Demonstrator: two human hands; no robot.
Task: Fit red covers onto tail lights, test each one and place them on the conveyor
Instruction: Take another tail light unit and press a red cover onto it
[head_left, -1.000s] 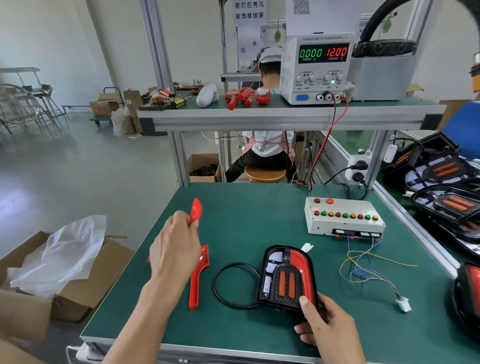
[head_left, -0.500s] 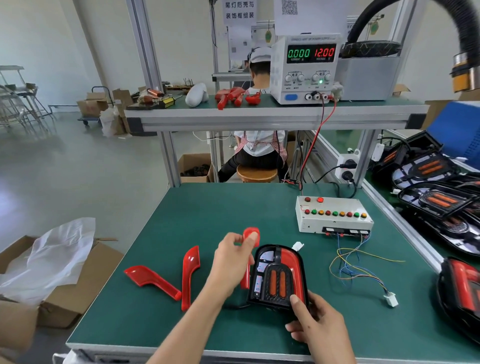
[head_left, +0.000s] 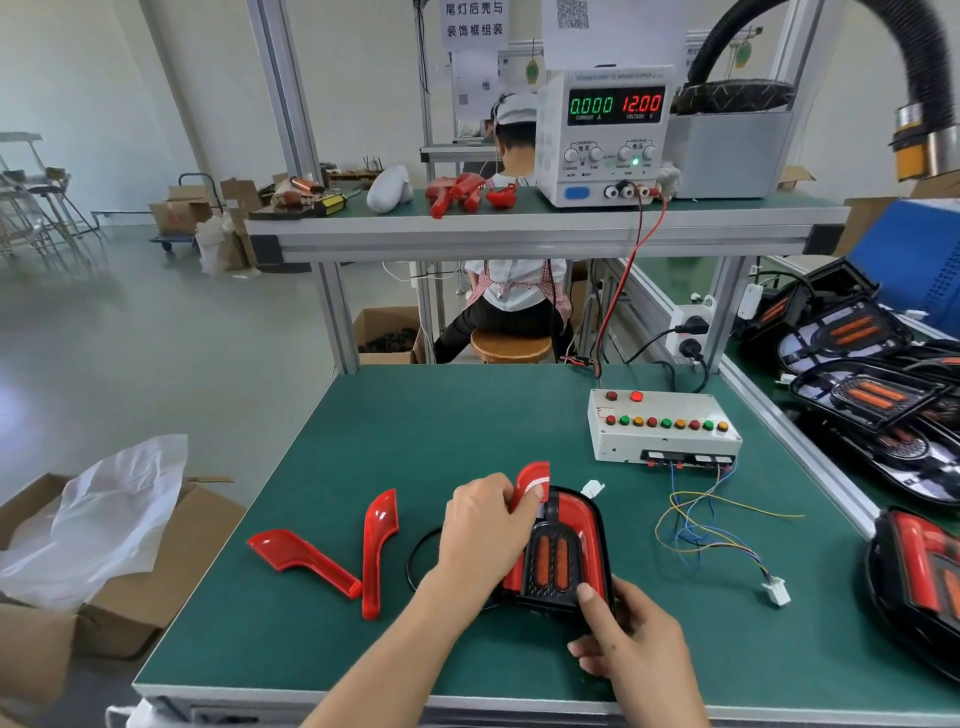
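Under both hands, tail light (head_left: 566, 551) lengthwise, rounded end away.

We count three red covers near us: one (head_left: 530, 486) pinched in the left hand (head_left: 480, 530) over the tail light (head_left: 563, 551), and two lying loose on the green mat (head_left: 415, 426), one (head_left: 304, 561) flat and one (head_left: 379, 545) beside it, their near ends touching. One tail light sits under our two hands (the right hand (head_left: 631, 642) grips its near edge). On the upper shelf (head_left: 519, 228) we see a small heap of red covers (head_left: 465, 192), too tangled to count. One tester box (head_left: 662, 426) carries eleven buttons. One power supply (head_left: 605, 135) stands above. At right, several more tail lights (head_left: 872, 395) overlap, number unclear.
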